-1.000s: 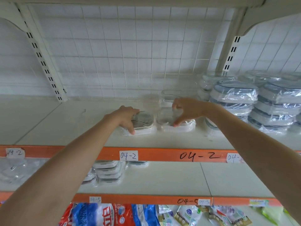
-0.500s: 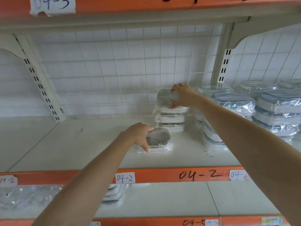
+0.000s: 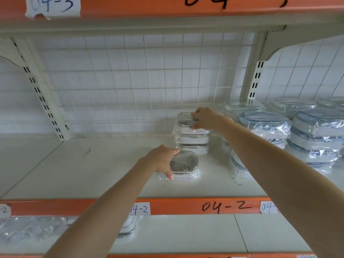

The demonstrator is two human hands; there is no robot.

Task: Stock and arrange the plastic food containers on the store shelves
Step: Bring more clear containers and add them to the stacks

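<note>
The shelf (image 3: 93, 164) carries wrapped tubs (image 3: 316, 131) stacked at its right end. Left of them stands a small stack (image 3: 193, 142); the right hand (image 3: 204, 119) grasps its top box (image 3: 184, 119). Before the stack, the left hand (image 3: 162, 161) grips a single box (image 3: 186, 164). All look empty.

Both bare forearms reach forward and up from the lower edge of the view, wrists straight. The left hand (image 3: 161, 159) lies palm down, nearer the body, its fingers curled over the left edge of a clear wrapped plastic container (image 3: 183, 165), thumb at the near rim. The right hand (image 3: 205, 118) is extended farther and higher, fingers and thumb pinching a second container.
</note>
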